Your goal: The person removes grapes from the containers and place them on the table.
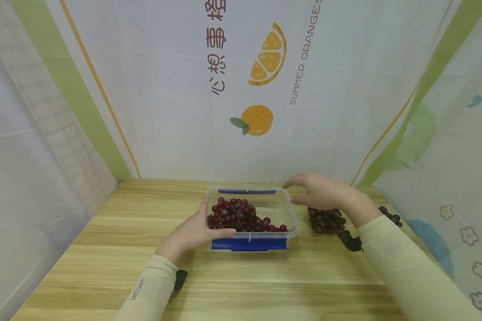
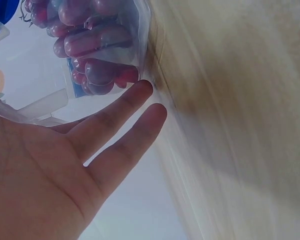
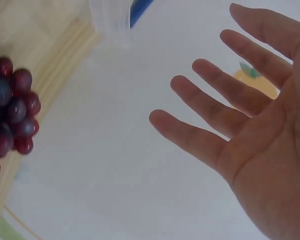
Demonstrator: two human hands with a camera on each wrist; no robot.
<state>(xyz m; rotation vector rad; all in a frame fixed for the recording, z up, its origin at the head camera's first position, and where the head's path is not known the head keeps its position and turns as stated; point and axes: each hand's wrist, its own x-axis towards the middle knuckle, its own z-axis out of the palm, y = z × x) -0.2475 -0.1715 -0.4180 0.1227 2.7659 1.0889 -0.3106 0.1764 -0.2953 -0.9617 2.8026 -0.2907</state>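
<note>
A clear plastic container (image 1: 279, 211) with blue clips stands on the table, with a bunch of dark red grapes (image 1: 234, 214) inside, heaped toward its left. My left hand (image 1: 190, 232) rests against the container's left side, its thumb lying over the front rim. In the left wrist view the fingers (image 2: 122, 152) are straight beside the clear wall. My right hand (image 1: 321, 191) hovers by the container's right back corner and holds nothing. Its fingers (image 3: 190, 137) are spread in the right wrist view. A second bunch of grapes (image 1: 325, 221) lies on the table, partly under that hand.
More dark grapes (image 1: 390, 216) lie farther right, partly hidden by my right sleeve. The wooden table (image 1: 241, 285) ends at a white printed cloth (image 1: 177, 111) behind, with cloth (image 1: 445, 178) hanging at the sides too. A black wrist device (image 1: 349, 240) hangs at my right wrist.
</note>
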